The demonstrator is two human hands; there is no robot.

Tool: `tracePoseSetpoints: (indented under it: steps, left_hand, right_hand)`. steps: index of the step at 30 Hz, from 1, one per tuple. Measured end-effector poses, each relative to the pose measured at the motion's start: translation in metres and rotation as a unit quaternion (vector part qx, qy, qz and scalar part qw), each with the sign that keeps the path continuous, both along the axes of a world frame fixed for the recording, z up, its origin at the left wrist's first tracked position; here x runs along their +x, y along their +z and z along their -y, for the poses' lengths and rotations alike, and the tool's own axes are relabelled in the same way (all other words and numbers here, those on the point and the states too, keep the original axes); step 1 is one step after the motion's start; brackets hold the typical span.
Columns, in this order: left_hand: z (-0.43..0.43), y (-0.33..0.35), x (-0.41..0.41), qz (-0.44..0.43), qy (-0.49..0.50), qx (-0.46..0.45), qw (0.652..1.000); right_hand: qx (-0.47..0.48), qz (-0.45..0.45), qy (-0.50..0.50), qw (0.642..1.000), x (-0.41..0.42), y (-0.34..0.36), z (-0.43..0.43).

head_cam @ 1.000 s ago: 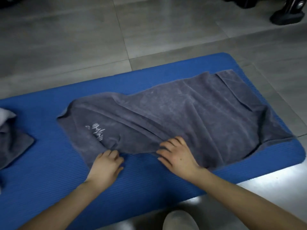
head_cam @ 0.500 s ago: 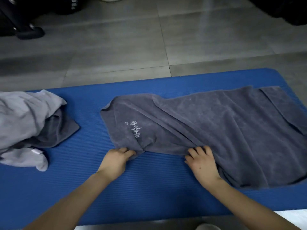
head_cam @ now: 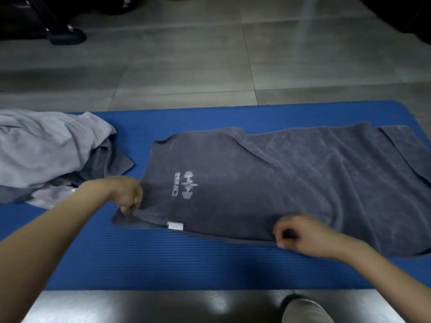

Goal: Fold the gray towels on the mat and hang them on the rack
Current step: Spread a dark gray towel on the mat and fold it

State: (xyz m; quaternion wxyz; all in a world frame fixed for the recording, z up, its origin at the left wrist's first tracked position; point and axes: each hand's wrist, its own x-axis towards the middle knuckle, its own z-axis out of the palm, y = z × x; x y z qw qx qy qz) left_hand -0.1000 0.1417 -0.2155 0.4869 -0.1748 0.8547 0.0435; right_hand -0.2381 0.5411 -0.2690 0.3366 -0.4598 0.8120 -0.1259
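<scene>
The dark gray towel (head_cam: 279, 183) lies spread on the blue mat (head_cam: 186, 259), centre to right of frame, its long axis running left to right. Both my hands are on its near edge. My left hand (head_cam: 127, 194) pinches the lower-left corner, and my right hand (head_cam: 303, 234) curls round the hem further right. I judge the fold goes away from me, toward the top. A heap of paler towels (head_cam: 46, 152) lies at the left.

Dk gray towel (head_cam: 291, 183) w/ white logo (head_cam: 184, 187); blue ribbed mat (head_cam: 186, 259).
</scene>
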Motion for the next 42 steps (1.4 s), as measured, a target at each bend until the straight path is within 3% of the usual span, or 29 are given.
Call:
tracePoseSetpoints:
  steps: [2,4,7,10,15,24,27,32,38,42]
  left_hand:
    - [-0.001,0.001,0.002,0.132,-0.034,-0.014,0.991]
    - [-0.004,-0.005,0.003,0.160,-0.069,-0.040,0.984]
    - [-0.005,-0.019,0.002,-0.004,-0.052,-0.093,0.994]
    - [-0.011,-0.044,-0.008,-0.186,0.001,-0.114,0.976]
    - [-0.038,-0.078,-0.050,-0.315,0.053,-0.080,0.944]
    - [-0.029,-0.146,-0.102,-0.332,0.168,-0.118,0.920]
    - [-0.019,-0.160,-0.098,-0.361,0.153,-0.132,0.910]
    - [0.012,-0.164,-0.110,-0.405,0.128,-0.123,0.897]
    - [0.046,-0.163,-0.136,-0.382,0.112,-0.143,0.906]
    - [0.053,-0.152,-0.149,-0.353,0.107,-0.134,0.920]
  right_hand:
    - [0.081,0.062,0.028,0.994,0.001,0.005,0.003]
    - [0.092,0.045,0.028,0.994,-0.001,0.003,0.013]
    - [0.001,-0.043,-0.048,0.998,-0.016,-0.007,0.033]
    - [-0.040,-0.106,-0.109,0.988,-0.037,-0.014,0.056]
    - [-0.062,-0.172,-0.157,0.970,-0.086,-0.022,0.096]
    - [-0.038,-0.335,-0.205,0.919,-0.177,-0.067,0.154]
    - [0.001,-0.345,-0.181,0.921,-0.196,-0.084,0.161]
    - [-0.062,-0.395,-0.154,0.903,-0.217,-0.094,0.162]
    - [-0.090,-0.445,-0.158,0.877,-0.245,-0.090,0.197]
    - [-0.081,-0.430,-0.185,0.880,-0.246,-0.096,0.211]
